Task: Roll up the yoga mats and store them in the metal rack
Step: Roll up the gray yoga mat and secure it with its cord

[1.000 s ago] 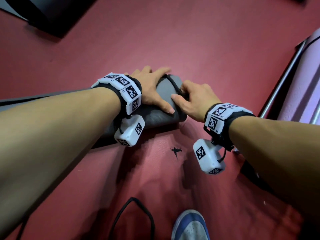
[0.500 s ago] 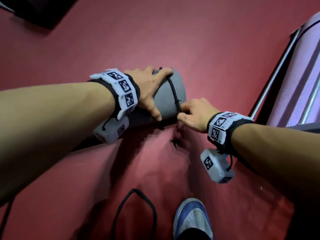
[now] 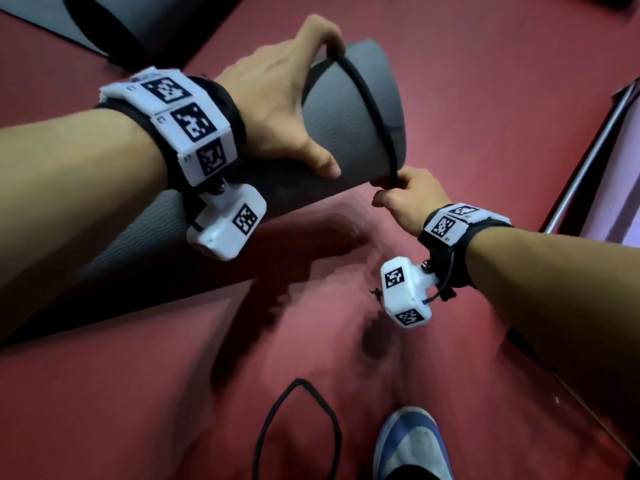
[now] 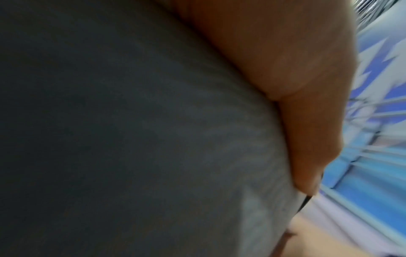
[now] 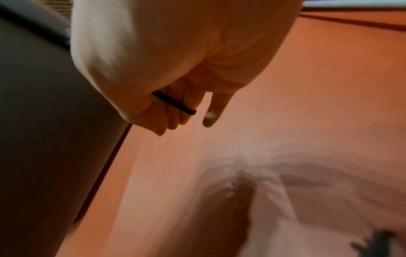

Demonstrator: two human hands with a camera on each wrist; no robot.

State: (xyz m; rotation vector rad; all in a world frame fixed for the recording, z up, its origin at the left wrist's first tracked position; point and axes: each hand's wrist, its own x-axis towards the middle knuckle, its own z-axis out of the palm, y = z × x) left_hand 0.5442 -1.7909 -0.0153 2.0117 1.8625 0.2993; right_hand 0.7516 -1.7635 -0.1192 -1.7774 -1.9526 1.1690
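Mat (image 3: 346, 109), grey and rolled tight, is raised off the red floor (image 3: 450, 64) at its near end while a person works a black band (image 3: 372, 98) around it. The left hand (image 3: 280, 98) wraps over the top of the roll, thumb pressed to the near side, fingers curled over the far side where the band's upper part runs under their tips. The right hand (image 3: 403, 199), below the roll's end, pinches the band's lower part between thumb and fingers; the right wrist view shows the band (image 5: 173, 103) crossing those curled fingers (image 5: 162, 120). The left wrist view shows only thumb (image 4: 312, 139) against mat (image 4: 153, 139), much blurred.

The step in hand appears to be binding: the roll is made, and the band sits close to the end rather than well along the roll. The next move likely calls for drawing the band further along the mat and letting it seat snugly, with the left hand's grip kept firm so the roll does not loosen.

A second band (image 3: 294, 431) lies on the floor by a blue shoe (image 3: 412, 445), probably for the roll's other end. Another mat (image 3: 145, 22) lies at upper left. A metal bar (image 3: 588, 161) at right may belong to the rack; storing is not yet begun.
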